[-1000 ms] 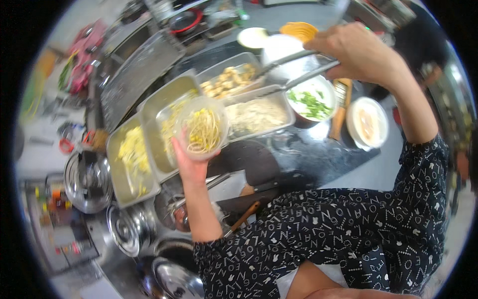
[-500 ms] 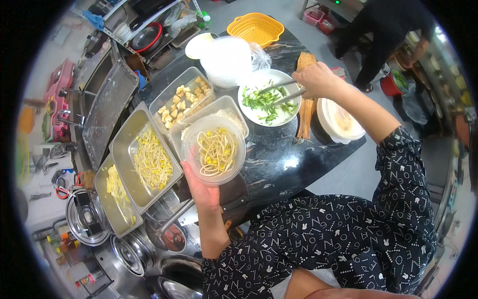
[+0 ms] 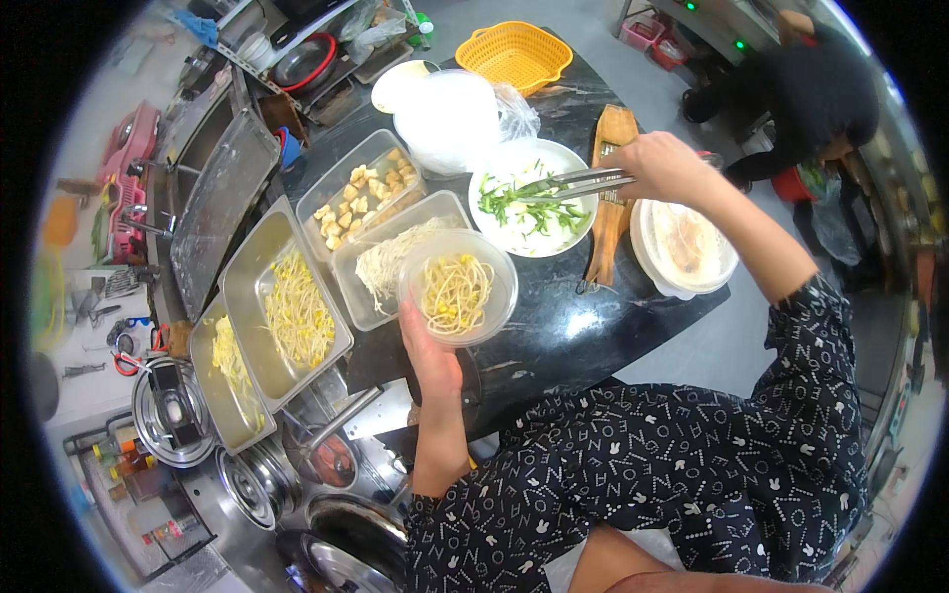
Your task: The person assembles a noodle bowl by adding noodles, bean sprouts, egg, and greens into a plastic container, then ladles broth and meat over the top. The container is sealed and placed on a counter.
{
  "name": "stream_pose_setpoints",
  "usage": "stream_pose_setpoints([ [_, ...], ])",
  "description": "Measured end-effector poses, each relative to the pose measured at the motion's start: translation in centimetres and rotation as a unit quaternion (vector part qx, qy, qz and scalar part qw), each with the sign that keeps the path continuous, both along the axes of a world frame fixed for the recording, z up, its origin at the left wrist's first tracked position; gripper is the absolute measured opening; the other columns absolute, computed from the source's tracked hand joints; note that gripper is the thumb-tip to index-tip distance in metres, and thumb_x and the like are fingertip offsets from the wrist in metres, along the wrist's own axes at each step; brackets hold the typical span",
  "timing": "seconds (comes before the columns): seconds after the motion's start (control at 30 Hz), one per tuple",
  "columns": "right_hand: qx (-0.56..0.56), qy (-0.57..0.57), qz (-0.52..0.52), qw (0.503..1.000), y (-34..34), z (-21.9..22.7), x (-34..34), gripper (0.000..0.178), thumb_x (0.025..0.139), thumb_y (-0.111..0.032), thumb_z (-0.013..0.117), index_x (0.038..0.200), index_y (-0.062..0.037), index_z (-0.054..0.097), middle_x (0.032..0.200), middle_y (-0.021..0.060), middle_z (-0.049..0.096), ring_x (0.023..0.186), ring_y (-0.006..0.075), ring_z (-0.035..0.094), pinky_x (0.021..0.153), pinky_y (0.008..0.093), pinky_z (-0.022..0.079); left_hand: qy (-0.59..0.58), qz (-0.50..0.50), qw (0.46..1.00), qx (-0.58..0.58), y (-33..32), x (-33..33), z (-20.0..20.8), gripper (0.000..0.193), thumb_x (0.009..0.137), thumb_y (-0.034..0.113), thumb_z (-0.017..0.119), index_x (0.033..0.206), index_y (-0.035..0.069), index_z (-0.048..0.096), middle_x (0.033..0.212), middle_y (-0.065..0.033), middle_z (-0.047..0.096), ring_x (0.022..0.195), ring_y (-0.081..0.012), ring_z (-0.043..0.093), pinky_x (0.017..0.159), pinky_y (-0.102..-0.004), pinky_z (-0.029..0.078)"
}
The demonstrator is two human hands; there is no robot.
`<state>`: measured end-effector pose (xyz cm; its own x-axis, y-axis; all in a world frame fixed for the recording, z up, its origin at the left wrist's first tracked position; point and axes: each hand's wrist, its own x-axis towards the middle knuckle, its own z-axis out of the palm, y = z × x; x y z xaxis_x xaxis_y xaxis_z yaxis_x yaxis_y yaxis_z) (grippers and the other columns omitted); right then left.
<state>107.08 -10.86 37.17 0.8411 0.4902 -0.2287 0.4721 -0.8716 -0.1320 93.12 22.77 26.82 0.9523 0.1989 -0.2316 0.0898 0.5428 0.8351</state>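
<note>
My left hand [image 3: 433, 356] is closed around the side of a clear round plastic bowl [image 3: 502, 308] with bean sprouts [image 3: 458, 294] inside. In my right hand [image 3: 664, 166] are metal tongs [image 3: 591, 184]. Their tips reach into a white bowl [image 3: 534, 247] and touch green vegetable strips [image 3: 514, 210], with the arms close together. The clear bowl hangs just to the near left of the white one. Beneath its left side, a plastic container [image 3: 368, 314] with thin white strands [image 3: 386, 267] is partly covered.
A container of browned cubes [image 3: 361, 198], a metal tray of bean sprouts [image 3: 297, 314] and a tray of pale yellow shreds [image 3: 229, 371] stand left. A wooden grater [image 3: 605, 242] and lidded tub [image 3: 684, 252] lie right; a yellow basket [image 3: 514, 54] is behind. Another person [image 3: 811, 99] bends at far right.
The clear bowl in my left hand has moved right and slightly away, toward the white bowl. The tongs' arms have come closer together on the green strips. The other person has bent lower.
</note>
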Motion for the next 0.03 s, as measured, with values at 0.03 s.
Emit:
stream_pose_setpoints([
  [0.03,0.015,0.024,-0.002,1.0,-0.07,2.07,-0.48,0.037,0.07,-0.026,0.079,0.101,-0.0073,0.071,0.086,0.0151,0.071,0.084,0.0301,0.07,0.074,0.0418,0.054,0.011,0.011,0.999,0.028,-0.31,0.29,-0.26,0.057,0.107,0.038,0.033,0.15,0.001,0.028,0.148,-0.015,0.041,0.135,-0.0269,0.044,0.111,-0.0427,0.04],
])
